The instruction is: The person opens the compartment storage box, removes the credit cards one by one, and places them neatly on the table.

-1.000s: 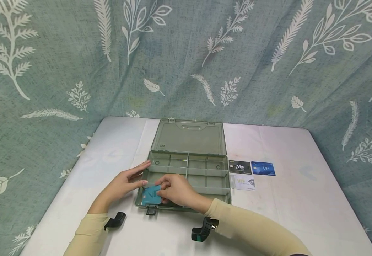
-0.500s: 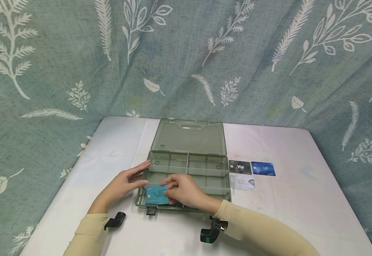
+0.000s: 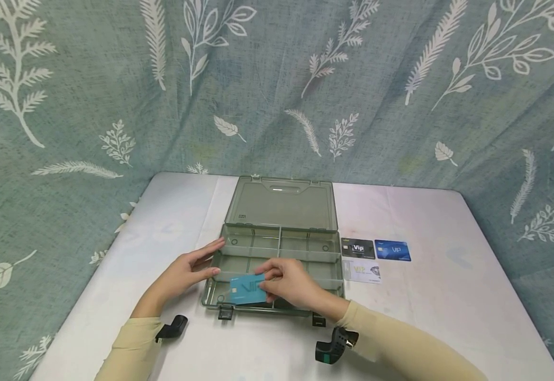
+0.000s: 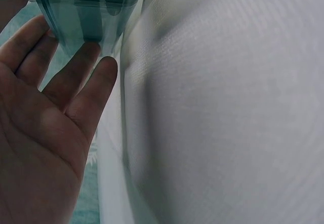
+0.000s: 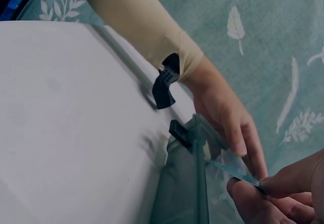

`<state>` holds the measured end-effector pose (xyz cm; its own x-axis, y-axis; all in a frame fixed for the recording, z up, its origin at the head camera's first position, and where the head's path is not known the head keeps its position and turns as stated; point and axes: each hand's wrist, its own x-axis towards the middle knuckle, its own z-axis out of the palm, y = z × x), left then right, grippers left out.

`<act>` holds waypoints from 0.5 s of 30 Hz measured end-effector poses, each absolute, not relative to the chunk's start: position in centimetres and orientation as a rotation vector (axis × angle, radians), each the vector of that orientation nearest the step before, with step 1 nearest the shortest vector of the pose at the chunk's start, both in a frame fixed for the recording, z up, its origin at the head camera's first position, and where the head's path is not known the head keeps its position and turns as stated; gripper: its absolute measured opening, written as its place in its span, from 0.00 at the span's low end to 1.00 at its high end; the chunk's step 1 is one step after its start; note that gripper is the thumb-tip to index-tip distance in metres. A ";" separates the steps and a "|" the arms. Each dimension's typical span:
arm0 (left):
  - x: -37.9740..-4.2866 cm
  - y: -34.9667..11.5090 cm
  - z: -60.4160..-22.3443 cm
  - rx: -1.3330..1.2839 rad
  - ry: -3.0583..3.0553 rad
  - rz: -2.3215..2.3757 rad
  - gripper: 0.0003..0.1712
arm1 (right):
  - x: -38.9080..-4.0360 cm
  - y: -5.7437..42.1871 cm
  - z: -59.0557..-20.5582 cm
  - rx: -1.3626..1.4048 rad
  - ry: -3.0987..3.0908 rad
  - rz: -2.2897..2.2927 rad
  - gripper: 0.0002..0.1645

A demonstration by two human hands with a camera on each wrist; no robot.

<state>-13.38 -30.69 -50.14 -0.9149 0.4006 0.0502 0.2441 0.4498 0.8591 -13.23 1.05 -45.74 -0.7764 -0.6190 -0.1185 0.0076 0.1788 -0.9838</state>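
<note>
A light blue VIP card (image 3: 245, 289) is tilted over the front left compartment of a clear grey-green divided box (image 3: 238, 263). My right hand (image 3: 290, 281) pinches the card's right edge between thumb and fingers. In the right wrist view, the thumb and fingers of that right hand (image 5: 286, 193) hold one edge of the card (image 5: 230, 170) close over the box wall. My left hand (image 3: 181, 278) rests against the box's left side with its fingers extended. The left wrist view has those fingers of the left hand (image 4: 50, 112) touching the box's side (image 4: 91, 19).
The box lid (image 3: 281, 203) lies folded back behind it. Right of the box are a black card (image 3: 357, 248), a dark blue card (image 3: 392, 250) and a white card (image 3: 363, 271). Two black latches hang at the box front, including the left latch (image 3: 225, 314). A patterned curtain (image 3: 267, 106) surrounds the white table (image 3: 424, 296).
The right hand has moved to the right along the front of the box, bringing the light blue card with it. The left hand has stayed at the box's left side.
</note>
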 end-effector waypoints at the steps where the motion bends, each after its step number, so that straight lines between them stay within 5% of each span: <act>1: -13.4 -30.7 -50.2 0.571 2.535 1.461 0.39 | -13.2 1.3 -45.7 -0.570 1.958 -1.643 0.16; 15: -13.5 -30.6 -50.2 0.570 2.522 1.478 0.39 | -13.4 4.0 -45.6 -0.553 1.976 -1.677 0.16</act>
